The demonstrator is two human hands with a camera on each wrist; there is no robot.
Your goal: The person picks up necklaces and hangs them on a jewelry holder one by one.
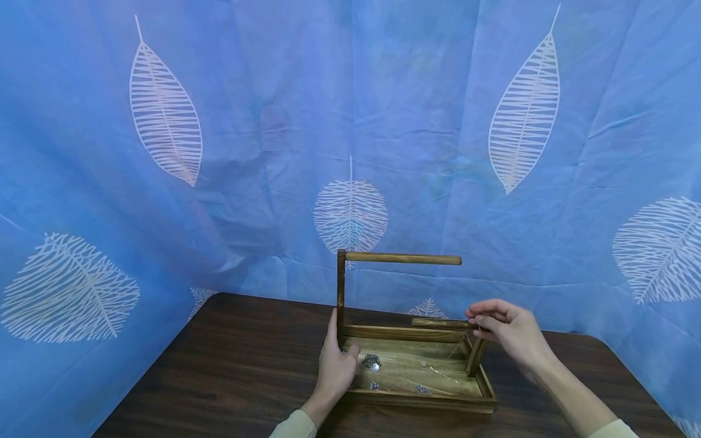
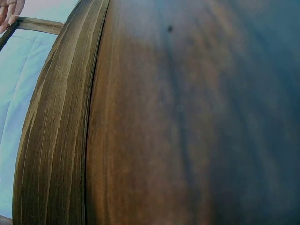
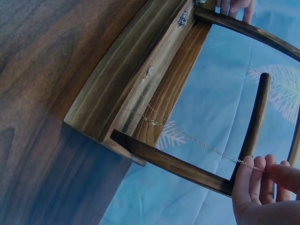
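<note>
A wooden jewelry stand has a shallow tray point(image 1: 416, 398), a tall left post with an upper bar point(image 1: 405, 259), and a shorter right post with a lower bar point(image 1: 440, 323). My left hand point(image 1: 336, 365) grips the base of the left post, thumb toward the tray. At the right end of the lower bar, my right hand point(image 1: 506, 331) pinches a thin chain necklace point(image 3: 239, 161) between thumb and fingers. The necklace slants down from the fingertips into the tray, where a round disc point(image 1: 423, 364) and part of the chain lie.
Inside the tray lie a dark heaped chain point(image 1: 371, 360) with a round pendant and two small silvery clusters, one point(image 1: 421, 389) near the front wall. The stand rests on a dark wooden table point(image 1: 235, 365). A blue leaf-print cloth point(image 1: 263, 121) hangs behind it.
</note>
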